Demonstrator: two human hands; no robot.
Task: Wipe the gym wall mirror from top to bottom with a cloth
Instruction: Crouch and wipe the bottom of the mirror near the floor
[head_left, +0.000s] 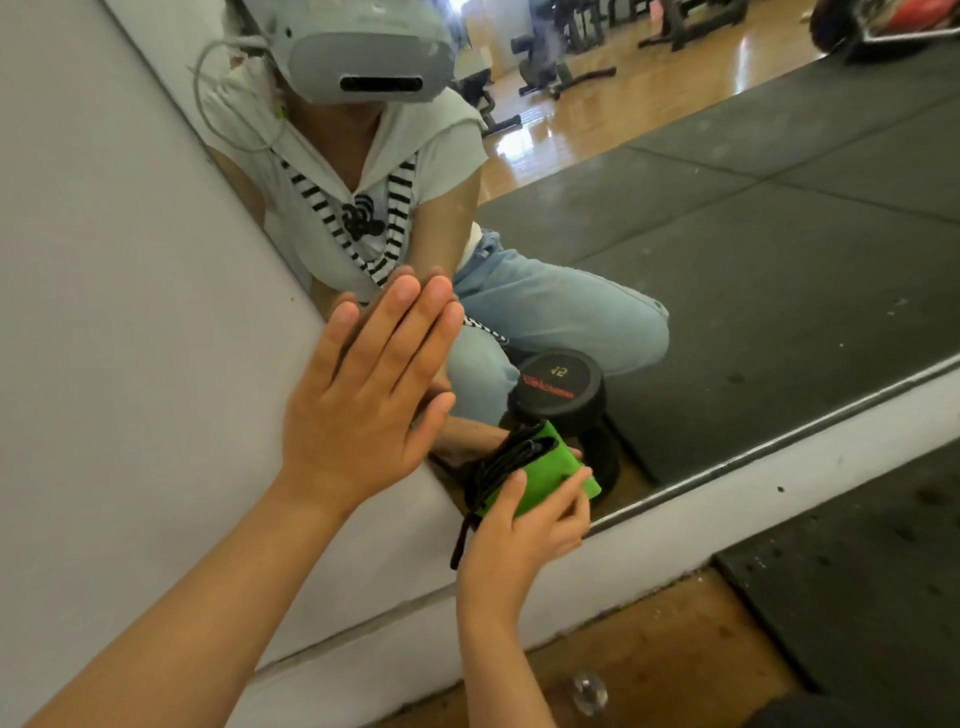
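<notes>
two hands (358, 415) (519, 540), one cloth (553, 475), one mirror (753, 249)

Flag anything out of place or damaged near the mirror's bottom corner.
A small clear, shiny object lies loose on the wooden floor below the mirror, too blurred to identify. Otherwise nothing: the right hand holds the green cloth against the glass, and the left hand lies flat.

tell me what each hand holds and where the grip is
The right hand grips the folded green cloth at its lower edge, pressing it to the mirror. The left hand holds nothing, flat where wall meets mirror.
</notes>
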